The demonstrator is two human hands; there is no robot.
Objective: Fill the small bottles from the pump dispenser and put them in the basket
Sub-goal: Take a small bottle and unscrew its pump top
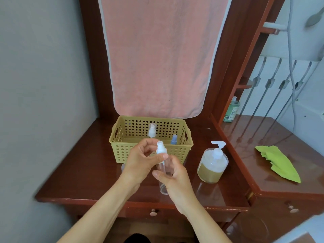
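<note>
My right hand (172,174) grips a small clear bottle (165,168) upright above the table's front. My left hand (140,160) pinches the bottle's white spray top (160,148), which sits just above the neck with its thin tube reaching into the bottle. The bottle looks empty. The tan perforated basket (182,151) stands right behind my hands and holds a clear bottle with a white spray top (152,131) and a small blue bottle (174,139). The pump dispenser (213,163), half full of yellowish liquid, stands to the right of my hands.
A clear cap (123,168) rests on the dark wooden table (84,171) behind my left wrist. A green cloth (278,162) lies on the higher cabinet to the right, with a green bottle (232,110) at its back. A pink towel (157,55) hangs behind the basket.
</note>
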